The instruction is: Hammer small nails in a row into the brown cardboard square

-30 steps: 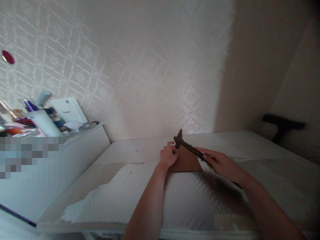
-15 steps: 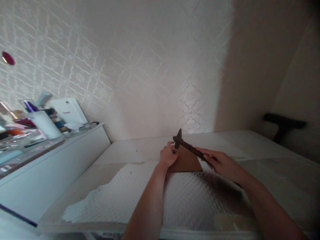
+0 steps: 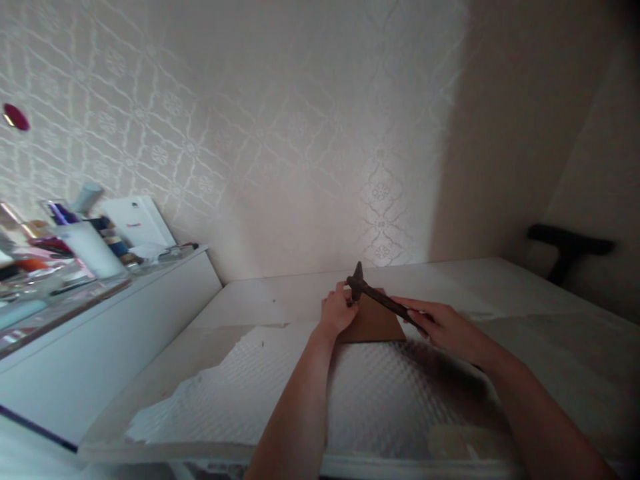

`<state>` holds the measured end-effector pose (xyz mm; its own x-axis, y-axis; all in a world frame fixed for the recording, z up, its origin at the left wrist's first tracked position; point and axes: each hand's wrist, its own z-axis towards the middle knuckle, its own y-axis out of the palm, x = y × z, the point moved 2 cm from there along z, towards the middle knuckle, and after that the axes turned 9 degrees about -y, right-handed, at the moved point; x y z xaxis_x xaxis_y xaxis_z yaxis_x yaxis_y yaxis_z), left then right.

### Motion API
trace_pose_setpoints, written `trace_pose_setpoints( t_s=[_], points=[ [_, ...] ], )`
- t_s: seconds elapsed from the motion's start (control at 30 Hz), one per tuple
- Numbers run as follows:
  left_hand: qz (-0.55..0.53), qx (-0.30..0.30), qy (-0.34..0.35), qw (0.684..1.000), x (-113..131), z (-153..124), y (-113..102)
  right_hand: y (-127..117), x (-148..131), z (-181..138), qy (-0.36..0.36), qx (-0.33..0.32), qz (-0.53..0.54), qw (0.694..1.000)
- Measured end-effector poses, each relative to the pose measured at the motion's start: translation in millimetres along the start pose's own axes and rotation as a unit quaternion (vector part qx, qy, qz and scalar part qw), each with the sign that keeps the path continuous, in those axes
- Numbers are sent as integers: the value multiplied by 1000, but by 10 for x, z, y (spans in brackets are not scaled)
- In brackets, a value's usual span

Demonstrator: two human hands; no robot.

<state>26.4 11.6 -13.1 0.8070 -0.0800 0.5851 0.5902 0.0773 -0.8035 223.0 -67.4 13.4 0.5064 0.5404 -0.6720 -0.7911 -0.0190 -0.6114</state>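
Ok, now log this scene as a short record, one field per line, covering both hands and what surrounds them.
Right hand: right hand gripping the handle of a hammer
Left hand: left hand at the left side of a brown board
Hammer head: close to the left hand's fingers; contact unclear
Surface: white table, a white textured sheet spread in front of the board
Picture left: white cabinet, its top crowded with small items
Picture right: dark T-shaped object, blurred
Background: patterned wall
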Motion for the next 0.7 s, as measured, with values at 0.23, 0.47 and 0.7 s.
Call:
trace_pose_setpoints(
  t_s=[0.23, 0.47, 0.7],
  points=[
    [-7, -2, 3, 1000, -14, 19, 18, 17, 42, -6, -5, 17, 20, 1000],
    [-10, -2, -3, 1000, -11, 15, 14, 17, 35, -2, 1, 8, 32, 999],
    [-10, -5, -1, 1000, 1, 3, 3, 19, 46, -6, 10, 7, 31, 999]
  ],
)
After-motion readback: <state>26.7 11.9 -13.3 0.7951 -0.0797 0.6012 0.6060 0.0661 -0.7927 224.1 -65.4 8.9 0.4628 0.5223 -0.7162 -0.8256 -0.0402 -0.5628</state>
